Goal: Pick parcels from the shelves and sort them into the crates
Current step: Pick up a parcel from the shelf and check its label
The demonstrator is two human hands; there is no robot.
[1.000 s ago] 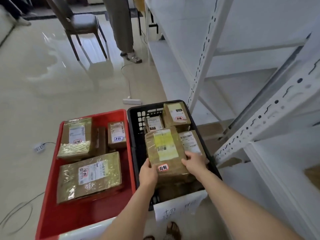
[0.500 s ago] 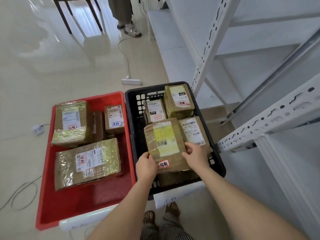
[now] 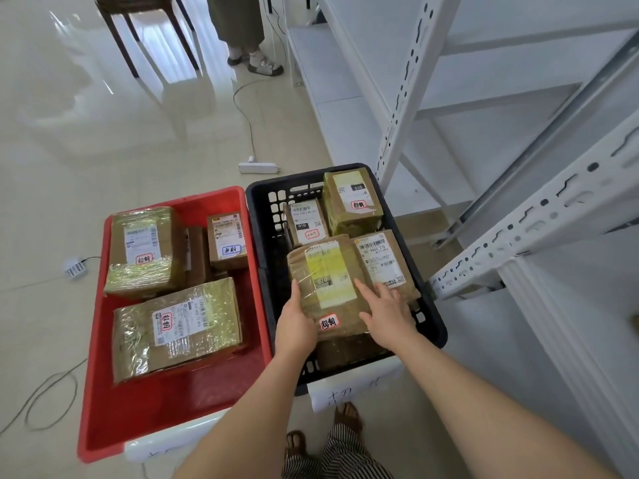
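A brown taped parcel (image 3: 328,271) with a yellow label and a red-edged sticker lies on top of other parcels in the black crate (image 3: 434,326). My left hand (image 3: 294,326) holds the parcel's left edge, thumb up along the side. The fingers of my right hand (image 3: 387,312) lie straight and spread on the parcel's right edge and the neighbouring parcel (image 3: 380,261). Two more parcels (image 3: 352,202) stand at the crate's far end. The red crate (image 3: 173,409) to the left holds three larger parcels (image 3: 176,326) and a narrow one.
White metal shelving (image 3: 397,126) runs along the right, close to the black crate. A white power strip (image 3: 257,167) with its cable lies on the floor beyond the crates. A person's feet (image 3: 262,63) and chair legs (image 3: 121,43) are farther back. Loose cable (image 3: 52,402) lies at left.
The parcel has settled lower onto the stack in the black crate. My right hand's fingers have straightened from gripping the parcel's edge to lying flat on it.
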